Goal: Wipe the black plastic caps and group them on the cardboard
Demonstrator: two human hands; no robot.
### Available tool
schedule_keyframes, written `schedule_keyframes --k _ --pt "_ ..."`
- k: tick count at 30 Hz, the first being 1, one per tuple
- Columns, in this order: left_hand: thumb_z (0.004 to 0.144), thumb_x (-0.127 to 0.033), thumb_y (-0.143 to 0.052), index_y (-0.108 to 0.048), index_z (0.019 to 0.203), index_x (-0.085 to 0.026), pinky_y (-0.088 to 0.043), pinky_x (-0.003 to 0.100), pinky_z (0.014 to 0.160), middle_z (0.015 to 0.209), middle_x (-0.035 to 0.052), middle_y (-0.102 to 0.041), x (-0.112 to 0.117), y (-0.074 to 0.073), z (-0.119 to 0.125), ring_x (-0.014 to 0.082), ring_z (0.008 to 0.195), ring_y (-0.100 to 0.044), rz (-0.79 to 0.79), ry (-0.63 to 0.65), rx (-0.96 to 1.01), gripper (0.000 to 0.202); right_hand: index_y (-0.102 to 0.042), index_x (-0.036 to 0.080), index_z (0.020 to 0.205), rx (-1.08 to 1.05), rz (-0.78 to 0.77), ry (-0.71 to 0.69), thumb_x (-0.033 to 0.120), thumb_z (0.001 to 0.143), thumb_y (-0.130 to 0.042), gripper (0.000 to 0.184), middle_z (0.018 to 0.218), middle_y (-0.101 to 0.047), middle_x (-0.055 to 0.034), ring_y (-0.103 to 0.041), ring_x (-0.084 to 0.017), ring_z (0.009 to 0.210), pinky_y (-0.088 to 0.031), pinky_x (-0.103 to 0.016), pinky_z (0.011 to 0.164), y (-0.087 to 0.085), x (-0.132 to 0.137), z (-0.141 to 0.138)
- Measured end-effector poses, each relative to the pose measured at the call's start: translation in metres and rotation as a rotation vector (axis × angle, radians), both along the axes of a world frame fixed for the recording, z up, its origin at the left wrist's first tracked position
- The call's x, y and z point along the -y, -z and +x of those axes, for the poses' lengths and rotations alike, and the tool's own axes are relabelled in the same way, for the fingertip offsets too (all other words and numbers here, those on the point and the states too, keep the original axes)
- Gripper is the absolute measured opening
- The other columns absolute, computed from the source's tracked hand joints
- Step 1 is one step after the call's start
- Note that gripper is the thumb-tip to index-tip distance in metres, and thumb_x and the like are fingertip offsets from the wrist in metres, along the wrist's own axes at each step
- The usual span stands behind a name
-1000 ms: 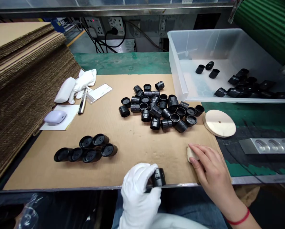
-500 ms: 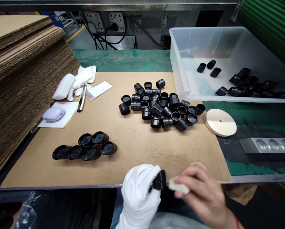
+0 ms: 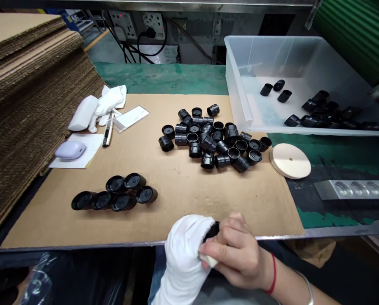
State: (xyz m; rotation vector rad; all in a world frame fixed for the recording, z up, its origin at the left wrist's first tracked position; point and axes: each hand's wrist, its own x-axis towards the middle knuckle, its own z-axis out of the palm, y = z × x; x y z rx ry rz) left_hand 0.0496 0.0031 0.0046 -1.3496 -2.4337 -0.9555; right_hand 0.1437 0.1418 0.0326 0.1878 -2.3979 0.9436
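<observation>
A factory workshop, it seems: ahead of the gloved left hand [image 3: 186,248], matching black parts [image 3: 208,143] lie heaped on a cardboard sheet [image 3: 176,182]; a bin [image 3: 238,91] of more stands beyond the right hand [image 3: 238,252], stacked corrugated board [image 3: 40,76] left of the left hand, power sockets [image 3: 153,24] farther ahead.

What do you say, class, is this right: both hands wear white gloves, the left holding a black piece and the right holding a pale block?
Not quite: only the left hand wears a white glove. The head view shows the right hand bare. The left does hold a black piece, and the right a pale block.
</observation>
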Motion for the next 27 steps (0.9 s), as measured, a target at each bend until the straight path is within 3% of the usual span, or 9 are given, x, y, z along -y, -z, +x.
schedule_keyframes --k 5,9,12,16,21,25,27 --pt "0.076 -0.023 -0.060 -0.058 0.094 -0.020 -0.056 0.032 0.072 0.079 0.0045 -0.070 -0.007 -0.010 -0.003 0.0182 0.074 -0.067 0.006 0.064 -0.079 0.018 -0.064 0.017 0.095 0.084 -0.022 0.112 0.021 0.088 -0.056 0.012 0.063 -0.050 0.0010 -0.045 -0.013 0.061 -0.034 -0.031 0.062 0.002 -0.009 0.008" --pt "0.084 -0.029 -0.048 -0.059 0.092 -0.018 -0.057 0.038 0.068 0.077 0.0076 -0.070 -0.008 -0.010 -0.006 0.0223 0.073 -0.067 -0.003 0.036 -0.131 0.017 -0.066 0.018 0.090 0.018 0.006 0.032 0.020 0.087 -0.055 0.012 0.065 -0.055 0.0006 -0.049 -0.014 0.064 -0.033 -0.031 0.065 -0.004 -0.003 -0.004" --pt "0.081 -0.027 -0.051 -0.059 0.089 -0.018 -0.057 0.034 0.066 0.076 0.0060 -0.069 -0.009 -0.012 -0.007 0.0199 0.071 -0.067 0.016 0.052 -0.106 0.014 -0.067 0.018 0.090 0.012 0.046 0.026 0.022 0.087 -0.056 0.012 0.065 -0.055 0.0010 -0.049 -0.013 0.064 -0.033 -0.031 0.065 -0.004 -0.004 -0.004" --pt "0.069 -0.009 -0.054 -0.060 0.091 -0.019 -0.057 0.031 0.068 0.080 0.0040 -0.069 -0.011 -0.017 -0.006 0.0175 0.073 -0.066 0.032 -0.001 -0.033 0.025 -0.067 0.018 0.091 0.139 0.075 0.187 0.021 0.087 -0.057 0.012 0.063 -0.050 0.0009 -0.045 -0.014 0.062 -0.032 -0.030 0.062 -0.001 -0.029 0.017" --pt "0.070 -0.011 -0.057 -0.063 0.090 -0.020 -0.055 0.033 0.073 0.082 0.0028 -0.070 -0.012 -0.010 -0.003 0.0174 0.076 -0.065 0.062 -0.047 -0.018 0.023 -0.066 0.018 0.098 0.247 -0.037 0.348 0.028 0.090 -0.052 0.018 0.065 -0.050 0.0001 -0.048 -0.016 0.066 -0.037 -0.030 0.062 -0.005 -0.056 0.021" --pt "0.071 -0.013 -0.058 -0.063 0.092 -0.020 -0.055 0.033 0.074 0.084 0.0030 -0.070 -0.011 -0.009 -0.001 0.0173 0.078 -0.066 0.044 -0.040 -0.018 0.023 -0.063 0.018 0.110 0.247 0.095 0.580 0.027 0.090 -0.052 0.025 0.086 -0.060 -0.0075 -0.053 -0.022 0.081 -0.042 -0.037 0.072 -0.001 -0.052 0.007" --pt "0.072 -0.013 -0.058 -0.063 0.094 -0.020 -0.056 0.033 0.074 0.084 0.0032 -0.070 -0.009 -0.012 -0.002 0.0173 0.078 -0.066 0.027 -0.037 -0.034 0.023 -0.060 0.018 0.114 0.158 0.062 0.639 0.023 0.089 -0.052 0.027 0.096 -0.060 -0.0098 -0.055 -0.024 0.088 -0.044 -0.039 0.078 0.001 -0.037 0.006"
